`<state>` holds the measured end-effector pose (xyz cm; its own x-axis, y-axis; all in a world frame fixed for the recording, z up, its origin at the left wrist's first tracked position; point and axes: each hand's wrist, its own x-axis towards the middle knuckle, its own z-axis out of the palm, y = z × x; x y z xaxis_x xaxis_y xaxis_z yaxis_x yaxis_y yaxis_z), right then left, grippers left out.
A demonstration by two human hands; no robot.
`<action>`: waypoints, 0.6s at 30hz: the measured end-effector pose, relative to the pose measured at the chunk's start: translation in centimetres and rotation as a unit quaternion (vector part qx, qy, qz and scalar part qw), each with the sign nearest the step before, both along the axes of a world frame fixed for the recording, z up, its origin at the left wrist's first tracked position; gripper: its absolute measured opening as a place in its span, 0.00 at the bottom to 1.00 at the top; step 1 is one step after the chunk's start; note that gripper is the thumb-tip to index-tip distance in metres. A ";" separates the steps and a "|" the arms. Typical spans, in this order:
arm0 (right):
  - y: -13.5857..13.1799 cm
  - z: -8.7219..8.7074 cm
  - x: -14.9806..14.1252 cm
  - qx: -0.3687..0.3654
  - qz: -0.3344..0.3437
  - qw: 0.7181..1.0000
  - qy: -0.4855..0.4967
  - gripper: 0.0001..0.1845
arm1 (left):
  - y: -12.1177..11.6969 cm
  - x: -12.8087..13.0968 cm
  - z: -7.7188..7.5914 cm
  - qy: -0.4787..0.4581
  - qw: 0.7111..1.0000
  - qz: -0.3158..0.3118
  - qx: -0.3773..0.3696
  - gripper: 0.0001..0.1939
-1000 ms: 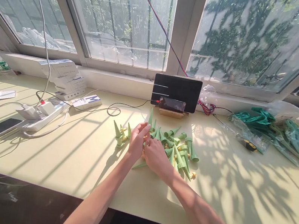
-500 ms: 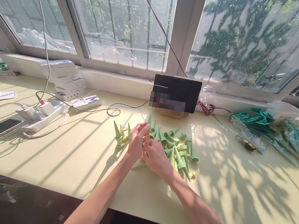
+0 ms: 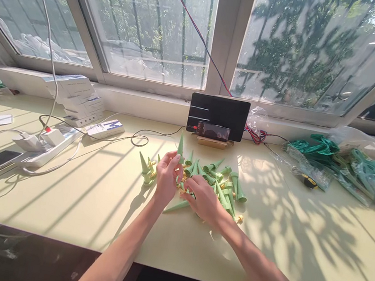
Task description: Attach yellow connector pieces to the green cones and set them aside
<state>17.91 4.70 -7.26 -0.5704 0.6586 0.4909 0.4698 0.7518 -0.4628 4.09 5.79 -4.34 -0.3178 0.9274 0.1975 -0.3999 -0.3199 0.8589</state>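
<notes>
Windows: sloping panes point(image 3: 139, 17) rise behind the work surface, foliage and bars outside.
Tabletop: pale yellow point(image 3: 90, 206), crossed by striped and leafy shadows.
Tablet and phone: a black tablet point(image 3: 219, 112) stands at the back; a phone point(image 3: 212, 131) leans in front of it on a cardboard stand point(image 3: 211, 142).
Main pile: green cones and caps point(image 3: 231, 193) mixed with small yellow parts, beyond and to the right of the right hand point(image 3: 203, 198).
Smaller group: a few green cones point(image 3: 146, 168) with yellow parts, just left of the left hand point(image 3: 168, 174).
Left fingers: closed around the base of the held green cone point(image 3: 181, 145), raised above the tabletop.
Held cone's pose: near upright, its tip pointing up past the thumb and fingertips.
Right fingers: bent and drawn in just beside the left hand, below the held green cone; whether they grip a piece, I cannot tell.
Loose cone: one green spike point(image 3: 177, 206) lies on the tabletop on the near side, between the two forearms.
Smallest: a yellow fitting point(image 3: 240, 219) at the pile's near right edge.
</notes>
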 end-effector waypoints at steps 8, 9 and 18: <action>1.7 -0.2 5.0 -0.048 -0.119 0.973 0.191 0.10 | 0.0 0.4 -0.3 0.066 0.994 -0.049 -0.068 0.17; 1.8 -0.3 5.3 -0.060 -0.136 0.964 0.219 0.11 | 0.0 0.5 -0.4 0.071 0.993 -0.062 -0.076 0.17; 1.2 -0.6 4.9 -0.089 -0.173 0.945 0.265 0.12 | -0.5 1.4 -0.9 0.114 0.977 -0.156 -0.089 0.17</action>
<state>22.79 5.94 -7.86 -0.0119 0.8592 0.5115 0.3400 0.4845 -0.8060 5.49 5.27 -5.24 0.0189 0.9983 0.0560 -0.2455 -0.0497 0.9681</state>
